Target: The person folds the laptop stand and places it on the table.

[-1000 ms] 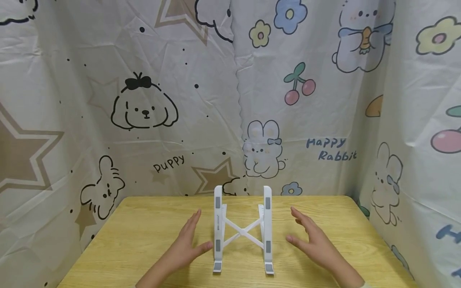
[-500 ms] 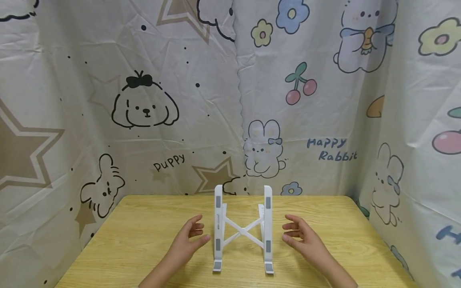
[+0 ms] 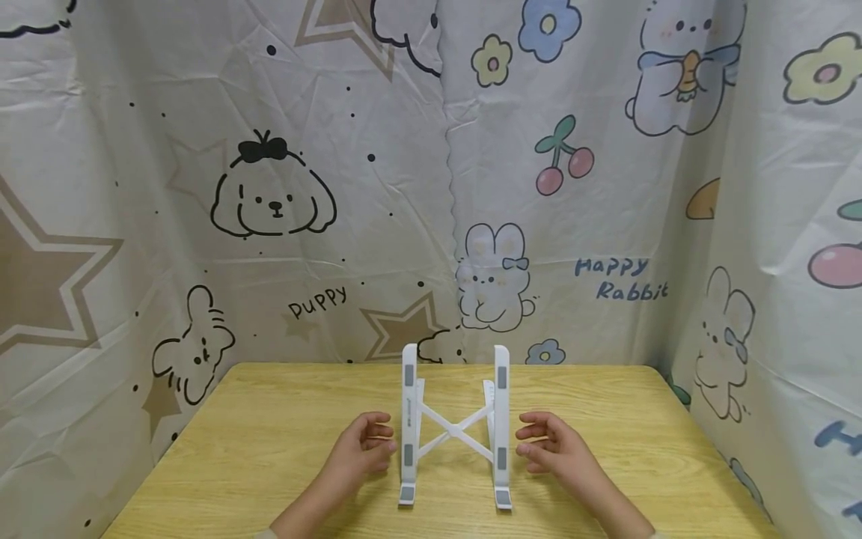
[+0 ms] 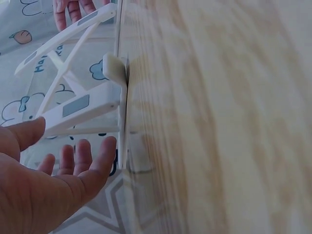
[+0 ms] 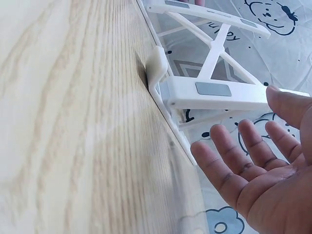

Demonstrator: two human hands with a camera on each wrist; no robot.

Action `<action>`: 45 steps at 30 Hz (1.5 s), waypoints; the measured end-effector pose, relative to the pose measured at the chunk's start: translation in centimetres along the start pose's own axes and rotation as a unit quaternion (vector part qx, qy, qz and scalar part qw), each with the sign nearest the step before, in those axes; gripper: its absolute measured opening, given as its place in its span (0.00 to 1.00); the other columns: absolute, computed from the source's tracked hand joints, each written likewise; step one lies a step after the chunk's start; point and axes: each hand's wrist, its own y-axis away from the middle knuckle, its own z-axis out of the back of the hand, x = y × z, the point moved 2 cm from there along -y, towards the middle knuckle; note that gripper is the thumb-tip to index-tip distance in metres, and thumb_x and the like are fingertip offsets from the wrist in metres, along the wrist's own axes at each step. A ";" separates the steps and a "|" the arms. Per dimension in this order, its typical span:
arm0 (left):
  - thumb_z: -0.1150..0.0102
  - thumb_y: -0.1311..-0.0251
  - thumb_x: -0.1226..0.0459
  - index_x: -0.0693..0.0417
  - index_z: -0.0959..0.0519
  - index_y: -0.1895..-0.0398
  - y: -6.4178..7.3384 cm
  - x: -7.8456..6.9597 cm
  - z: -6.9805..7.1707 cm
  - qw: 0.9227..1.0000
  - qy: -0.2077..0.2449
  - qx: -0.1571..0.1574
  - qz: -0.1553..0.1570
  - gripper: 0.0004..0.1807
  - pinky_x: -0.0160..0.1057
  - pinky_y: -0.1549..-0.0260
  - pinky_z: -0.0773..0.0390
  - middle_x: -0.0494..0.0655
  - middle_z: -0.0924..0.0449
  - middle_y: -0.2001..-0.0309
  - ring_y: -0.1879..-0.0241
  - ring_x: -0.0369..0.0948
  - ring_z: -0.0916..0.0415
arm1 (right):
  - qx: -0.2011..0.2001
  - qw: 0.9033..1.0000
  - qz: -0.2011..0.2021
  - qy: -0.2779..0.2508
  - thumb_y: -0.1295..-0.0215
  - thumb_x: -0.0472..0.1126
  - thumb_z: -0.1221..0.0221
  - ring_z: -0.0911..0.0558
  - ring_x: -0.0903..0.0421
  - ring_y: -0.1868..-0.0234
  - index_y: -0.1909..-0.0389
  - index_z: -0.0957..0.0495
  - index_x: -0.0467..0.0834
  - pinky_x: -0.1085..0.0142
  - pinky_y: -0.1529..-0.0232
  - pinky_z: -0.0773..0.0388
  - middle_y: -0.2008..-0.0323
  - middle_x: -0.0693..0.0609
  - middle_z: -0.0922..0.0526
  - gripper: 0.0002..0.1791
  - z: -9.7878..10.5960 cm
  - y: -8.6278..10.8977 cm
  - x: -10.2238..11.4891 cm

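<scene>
A white folding laptop stand (image 3: 501,419) stands unfolded on the wooden table, its two rails propped at a slant. Crossed bars (image 3: 456,430) link the rails, and grey pads (image 3: 408,454) sit on their faces and front lips. Just left of the stand is my left hand (image 3: 353,453), fingers loosely bent, nothing in its grasp. My right hand (image 3: 562,449) mirrors it on the other side, a small gap away from the right rail. In the left wrist view, the thumb tip overlaps the near rail (image 4: 80,105); the right wrist view has the thumb close by its rail (image 5: 219,95).
The wooden tabletop (image 3: 269,419) extends around the stand on all sides. A cream curtain (image 3: 377,247) printed with puppies, rabbits and flowers hangs behind the table and along both its sides.
Both hands have come inward and slightly toward me, nearer the stand's rails. Their fingers, straighter a second ago, are now more bent. The stand stays in place.
</scene>
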 end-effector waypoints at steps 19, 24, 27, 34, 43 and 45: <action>0.36 0.34 0.71 0.69 0.28 0.42 -1.3 0.8 -1.1 0.999 0.044 0.009 0.009 0.19 0.55 0.59 0.12 0.56 0.23 0.53 0.57 0.45 0.22 | -0.034 0.998 -0.032 -0.034 0.36 0.31 0.33 0.16 0.50 0.59 0.43 0.28 0.31 0.53 0.62 0.11 0.54 0.39 0.22 0.23 -2.2 -0.9 -0.9; 0.35 0.35 0.72 0.69 0.27 0.44 -1.5 0.8 -1.3 0.999 0.047 0.004 0.011 0.19 0.55 0.59 0.12 0.55 0.23 0.54 0.59 0.43 0.23 | -0.039 0.997 -0.038 -0.058 0.36 0.27 0.35 0.17 0.50 0.60 0.42 0.29 0.30 0.50 0.61 0.11 0.54 0.40 0.23 0.23 -2.4 -1.1 -1.2; 0.35 0.36 0.72 0.68 0.27 0.44 -1.6 0.8 -1.4 0.999 0.041 0.002 0.011 0.19 0.55 0.60 0.12 0.55 0.23 0.54 0.58 0.43 0.23 | -0.039 0.996 -0.039 -0.068 0.36 0.27 0.36 0.17 0.49 0.60 0.42 0.30 0.29 0.48 0.60 0.12 0.54 0.40 0.23 0.22 -2.5 -1.2 -1.3; 0.33 0.39 0.74 0.70 0.27 0.43 -1.8 0.9 -1.4 0.999 0.036 0.005 0.006 0.22 0.57 0.62 0.12 0.57 0.21 0.53 0.59 0.42 0.21 | -0.047 0.995 -0.041 -0.075 0.36 0.25 0.36 0.17 0.49 0.60 0.42 0.30 0.29 0.48 0.61 0.11 0.54 0.39 0.22 0.23 -2.7 -1.3 -1.1; 0.33 0.40 0.76 0.69 0.26 0.45 -1.9 0.8 -1.5 0.999 0.039 0.005 0.002 0.21 0.57 0.65 0.12 0.55 0.22 0.56 0.62 0.42 0.20 | -0.049 0.996 -0.039 -0.063 0.39 0.26 0.33 0.17 0.49 0.61 0.43 0.29 0.31 0.46 0.62 0.12 0.56 0.39 0.22 0.24 -2.8 -1.3 -0.9; 0.33 0.39 0.76 0.69 0.27 0.45 -1.9 0.8 -1.5 0.999 0.043 0.006 0.002 0.20 0.56 0.65 0.12 0.55 0.23 0.56 0.62 0.42 0.21 | -0.048 0.996 -0.038 -0.064 0.39 0.26 0.33 0.17 0.49 0.61 0.43 0.29 0.31 0.46 0.62 0.12 0.56 0.40 0.22 0.24 -2.7 -1.3 -0.9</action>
